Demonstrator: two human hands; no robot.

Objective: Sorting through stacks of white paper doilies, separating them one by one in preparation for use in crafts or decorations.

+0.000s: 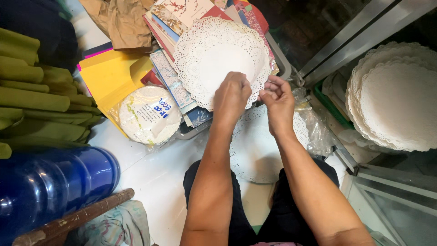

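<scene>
Nearest the camera: both forearms extend forward from dark-trousered knees over a white tiled floor (154, 177). A blue plastic water jug (50, 187) lies at lower left, with a brown wooden stick (73, 218) beside it.

Between the knees, partly under the arms: a stack of white paper doilies (255, 150) resting on crinkled clear plastic wrap (314, 127).

Left hand (232, 95): fingers curled, pinching the lower edge of a single round white lace doily (218, 59). Right hand (277, 98): fingers bent close together, tips at the same edge of that doily, just beside the left hand. The doily is held raised and tilted above a pile of patterned cards and envelopes (177, 86).

Left of the hands: a round packet of doilies in clear wrap with a handwritten label (148, 116), lying on yellow envelopes (107, 75). Far left: folded olive-green cloths (36, 91) in a stack.

Right side: a second stack of white doilies (396, 100) on a shelf beyond a metal frame (355, 32).

Farthest, top: crumpled brown paper (120, 20).
</scene>
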